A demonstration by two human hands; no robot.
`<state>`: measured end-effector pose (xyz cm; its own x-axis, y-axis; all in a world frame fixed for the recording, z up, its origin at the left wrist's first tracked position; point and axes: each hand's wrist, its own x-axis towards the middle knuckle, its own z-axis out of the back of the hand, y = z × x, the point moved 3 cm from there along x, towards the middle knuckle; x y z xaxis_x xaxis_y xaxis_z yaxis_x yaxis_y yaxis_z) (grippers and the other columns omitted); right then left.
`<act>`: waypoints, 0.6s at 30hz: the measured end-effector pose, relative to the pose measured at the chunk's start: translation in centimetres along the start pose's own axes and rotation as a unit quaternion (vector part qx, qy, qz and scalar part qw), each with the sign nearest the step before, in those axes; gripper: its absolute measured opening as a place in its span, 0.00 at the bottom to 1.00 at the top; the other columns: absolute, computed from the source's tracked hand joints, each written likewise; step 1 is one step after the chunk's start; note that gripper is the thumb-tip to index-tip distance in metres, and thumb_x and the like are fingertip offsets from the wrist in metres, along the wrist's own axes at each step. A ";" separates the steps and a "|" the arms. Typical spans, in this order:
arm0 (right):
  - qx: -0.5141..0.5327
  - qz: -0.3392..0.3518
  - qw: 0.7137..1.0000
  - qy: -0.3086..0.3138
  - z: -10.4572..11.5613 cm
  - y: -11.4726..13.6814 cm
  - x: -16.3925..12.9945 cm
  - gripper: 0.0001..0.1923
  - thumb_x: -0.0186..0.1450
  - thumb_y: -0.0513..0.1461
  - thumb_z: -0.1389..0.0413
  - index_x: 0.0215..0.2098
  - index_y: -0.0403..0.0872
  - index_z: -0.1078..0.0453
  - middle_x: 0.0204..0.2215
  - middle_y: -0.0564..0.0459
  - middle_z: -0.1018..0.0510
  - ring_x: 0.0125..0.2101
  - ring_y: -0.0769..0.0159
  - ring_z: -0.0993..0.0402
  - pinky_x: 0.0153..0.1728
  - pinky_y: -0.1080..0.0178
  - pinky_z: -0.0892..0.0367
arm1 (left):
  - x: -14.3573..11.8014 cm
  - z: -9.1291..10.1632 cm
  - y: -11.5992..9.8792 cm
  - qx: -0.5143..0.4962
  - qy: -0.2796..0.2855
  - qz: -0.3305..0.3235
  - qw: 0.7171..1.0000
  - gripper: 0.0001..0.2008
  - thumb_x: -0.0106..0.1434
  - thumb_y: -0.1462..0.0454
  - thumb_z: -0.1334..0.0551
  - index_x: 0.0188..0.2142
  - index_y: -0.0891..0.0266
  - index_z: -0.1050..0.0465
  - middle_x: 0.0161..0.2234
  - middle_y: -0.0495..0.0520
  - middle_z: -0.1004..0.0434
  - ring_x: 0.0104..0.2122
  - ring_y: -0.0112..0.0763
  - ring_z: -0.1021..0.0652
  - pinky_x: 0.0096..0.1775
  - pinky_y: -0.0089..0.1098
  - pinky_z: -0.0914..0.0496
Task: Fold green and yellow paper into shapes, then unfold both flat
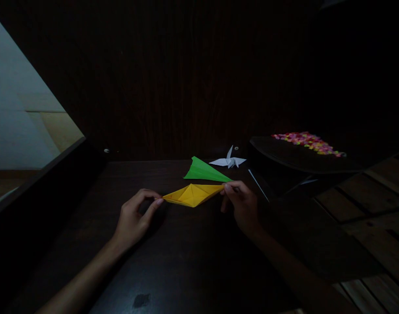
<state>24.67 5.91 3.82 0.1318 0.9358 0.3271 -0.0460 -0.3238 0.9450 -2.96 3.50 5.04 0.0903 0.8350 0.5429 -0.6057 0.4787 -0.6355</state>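
A folded yellow paper boat (193,195) is stretched between my two hands, a little above the dark tabletop. My left hand (137,216) pinches its left tip between thumb and forefinger. At the other end, the right tip sits between the thumb and fingers of my right hand (241,205). Just behind the boat lies a folded green paper piece (206,170), wide at the left and narrowing to a point close to my right hand. Farther back, against the dark panel, rests a white paper crane (230,160).
A thin white stick (258,185) lies right of my right hand. On a raised dark surface (284,152) at the right is a strip of small pink, red and yellow pieces (309,141). A dark wooden panel (173,87) rises behind; a ledge (49,176) runs along the left.
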 end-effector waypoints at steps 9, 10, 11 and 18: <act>-0.073 0.133 0.982 0.111 -1.8 0.1 -2.3 0.04 0.69 0.37 0.45 0.40 0.48 0.28 0.30 0.57 0.27 0.18 0.77 0.29 0.20 0.70 0.34 | -1.1 -1.7 -0.8 0.225 0.054 -0.185 0.955 0.08 0.65 0.68 0.42 0.42 0.67 0.27 0.45 0.67 0.25 0.47 0.51 0.26 0.46 0.52 0.30; -0.078 0.146 0.979 0.120 -2.0 0.2 -2.6 0.05 0.69 0.36 0.46 0.40 0.48 0.28 0.30 0.57 0.27 0.18 0.76 0.30 0.21 0.69 0.34 | -1.3 -1.9 -1.0 0.233 0.060 -0.203 0.949 0.09 0.64 0.69 0.42 0.43 0.68 0.27 0.47 0.69 0.25 0.49 0.53 0.27 0.48 0.55 0.32; -0.083 0.158 0.976 0.128 -2.1 0.3 -2.8 0.05 0.69 0.36 0.46 0.40 0.48 0.28 0.29 0.57 0.27 0.18 0.76 0.30 0.22 0.69 0.34 | -1.4 -2.1 -1.2 0.235 0.067 -0.217 0.945 0.10 0.64 0.70 0.42 0.44 0.68 0.27 0.50 0.70 0.26 0.51 0.54 0.28 0.51 0.56 0.34; -0.100 0.191 0.964 0.155 -2.6 0.9 -3.2 0.07 0.69 0.34 0.47 0.41 0.47 0.27 0.27 0.56 0.28 0.22 0.73 0.29 0.26 0.67 0.33 | -2.1 -2.4 -2.4 0.224 0.052 -0.267 0.936 0.12 0.64 0.69 0.38 0.46 0.58 0.25 0.58 0.65 0.31 0.60 0.56 0.35 0.57 0.63 0.43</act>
<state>21.67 2.98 3.61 -0.2336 0.7600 0.6065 -0.2258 -0.6491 0.7264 0.20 1.26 4.16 0.5373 0.5422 0.6460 -0.7210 0.6927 0.0184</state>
